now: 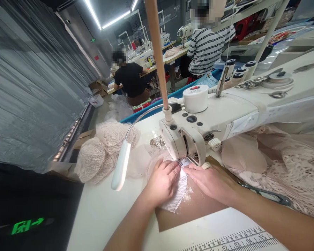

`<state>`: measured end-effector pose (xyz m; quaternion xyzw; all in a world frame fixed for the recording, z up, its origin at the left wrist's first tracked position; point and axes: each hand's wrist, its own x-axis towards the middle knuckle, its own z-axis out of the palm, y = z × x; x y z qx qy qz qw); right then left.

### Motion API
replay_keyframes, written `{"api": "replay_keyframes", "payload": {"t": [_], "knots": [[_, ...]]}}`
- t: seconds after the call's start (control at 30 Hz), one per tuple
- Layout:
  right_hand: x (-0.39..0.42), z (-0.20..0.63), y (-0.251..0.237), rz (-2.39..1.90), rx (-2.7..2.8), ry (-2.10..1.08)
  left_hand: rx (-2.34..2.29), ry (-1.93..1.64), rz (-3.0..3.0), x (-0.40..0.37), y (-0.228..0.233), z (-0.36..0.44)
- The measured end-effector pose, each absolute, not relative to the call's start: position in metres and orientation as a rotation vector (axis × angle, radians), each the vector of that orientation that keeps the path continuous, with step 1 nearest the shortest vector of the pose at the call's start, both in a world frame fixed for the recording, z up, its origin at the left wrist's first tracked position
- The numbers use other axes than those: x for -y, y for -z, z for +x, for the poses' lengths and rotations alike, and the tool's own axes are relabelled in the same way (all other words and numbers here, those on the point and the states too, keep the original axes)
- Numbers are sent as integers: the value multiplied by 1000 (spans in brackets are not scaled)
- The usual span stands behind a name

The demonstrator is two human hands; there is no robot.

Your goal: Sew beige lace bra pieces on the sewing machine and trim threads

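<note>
A pale lace piece [179,193] with a curved, scalloped edge lies under the needle area of a white sewing machine [172,134]. My left hand [164,179] is closed over the lace's left side, its fingers curled and pressed together close to the presser foot [184,161]. From the other side, my right hand [208,179] reaches in with fingers stretched out and lying flat, fingertips by the foot at the lace's edge. Its thumb is hidden. Beneath both hands is a brown sheet [196,209] on the white table [102,216]. The needle tip cannot be made out.
Stacked lace cups [94,157] stand left, behind a gooseneck lamp [121,165]. More lace fabric [290,157] is heaped right, with dark-handled scissors [269,195] beside my right forearm. A ruler scale [232,242] marks the front edge. Two people sit at machines farther back.
</note>
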<state>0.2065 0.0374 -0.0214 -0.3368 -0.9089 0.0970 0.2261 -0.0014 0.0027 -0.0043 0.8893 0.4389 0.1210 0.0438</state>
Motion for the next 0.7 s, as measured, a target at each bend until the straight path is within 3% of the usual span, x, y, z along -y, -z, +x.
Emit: {"api": "replay_keyframes", "payload": {"t": [0.33,0.7], "knots": [[-38,204,23,-934,2573,-160,-1529,-327,2665,-2,5,-2],[-36,211,26,-930,2501,-293,-1488,-291,2622,6,0,-6]]}}
